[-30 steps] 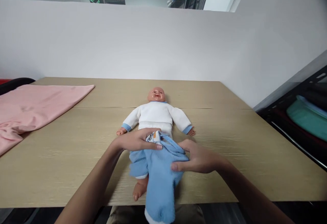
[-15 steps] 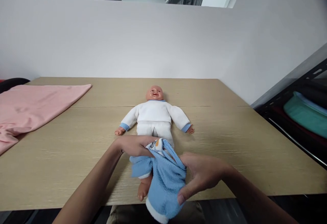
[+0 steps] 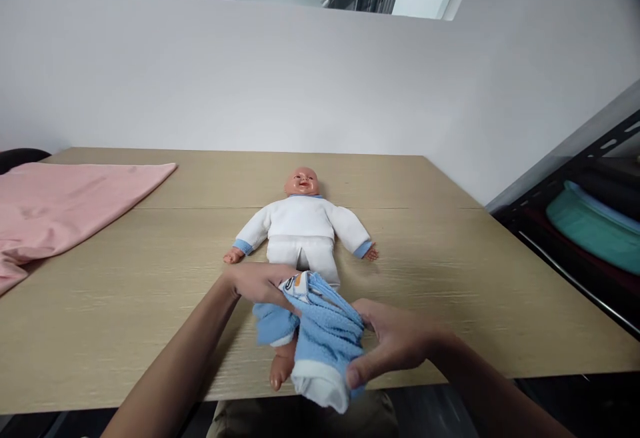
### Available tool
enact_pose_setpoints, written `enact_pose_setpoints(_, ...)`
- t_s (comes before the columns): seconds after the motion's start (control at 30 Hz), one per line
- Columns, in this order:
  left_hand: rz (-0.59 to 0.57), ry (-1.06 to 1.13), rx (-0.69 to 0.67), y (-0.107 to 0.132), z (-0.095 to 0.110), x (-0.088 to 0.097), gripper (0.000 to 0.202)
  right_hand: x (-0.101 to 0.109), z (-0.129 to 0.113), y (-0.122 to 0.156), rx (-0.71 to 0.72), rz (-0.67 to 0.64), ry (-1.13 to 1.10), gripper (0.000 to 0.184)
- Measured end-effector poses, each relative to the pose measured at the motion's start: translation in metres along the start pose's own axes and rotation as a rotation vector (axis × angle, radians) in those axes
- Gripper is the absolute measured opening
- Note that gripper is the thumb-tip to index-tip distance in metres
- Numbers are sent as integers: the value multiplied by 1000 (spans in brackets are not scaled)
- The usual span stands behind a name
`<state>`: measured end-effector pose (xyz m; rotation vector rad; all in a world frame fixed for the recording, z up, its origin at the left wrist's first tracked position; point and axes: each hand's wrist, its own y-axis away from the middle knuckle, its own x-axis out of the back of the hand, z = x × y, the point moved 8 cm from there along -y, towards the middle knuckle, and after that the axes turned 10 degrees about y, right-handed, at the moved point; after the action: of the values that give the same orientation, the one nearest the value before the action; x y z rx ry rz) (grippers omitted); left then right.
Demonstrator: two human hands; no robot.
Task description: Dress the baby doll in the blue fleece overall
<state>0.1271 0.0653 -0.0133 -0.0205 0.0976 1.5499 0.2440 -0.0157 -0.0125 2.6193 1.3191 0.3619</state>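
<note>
A baby doll lies on its back on the table, head away from me, in a white top with blue cuffs and white bottoms. Blue fleecy doll trousers with white hems are around its lower legs. One bare foot sticks out of the left trouser leg; the other foot is hidden inside the fabric. My left hand is closed on the waistband near a printed label. My right hand grips the trousers' right side, thumb on the outer leg and fingers behind the cloth.
A pink cloth lies on the left of the wooden table. Behind the table stands a white partition. At the right, a black rack holds a folded green cloth. My lap is below the near edge.
The right trouser leg has bunched up, its white hem rising and turning toward me. Both hands keep their hold, almost in place. The doll's upper body stays put.
</note>
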Motion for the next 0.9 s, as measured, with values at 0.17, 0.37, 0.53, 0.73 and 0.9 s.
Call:
enact_pose_setpoints(0.17, 90, 9, 5, 6, -7, 9, 41, 5, 2, -8, 97, 146, -109, 42)
enact_pose_setpoints(0.37, 224, 169, 22, 6, -11, 14, 75, 16, 24, -4, -20, 511, -193, 53)
enact_pose_setpoints(0.53, 278, 26, 121, -2, -1, 5, 52, 6, 5, -6, -16, 503, -98, 63)
enact_pose_setpoints(0.73, 528, -212, 171, -3, 15, -2, 26, 26, -1, 22, -214, 970, 367, 36)
enact_pose_setpoints(0.9, 673, -617, 338, -5, 14, -14, 22, 21, 0, 27, -399, 889, 735, 10)
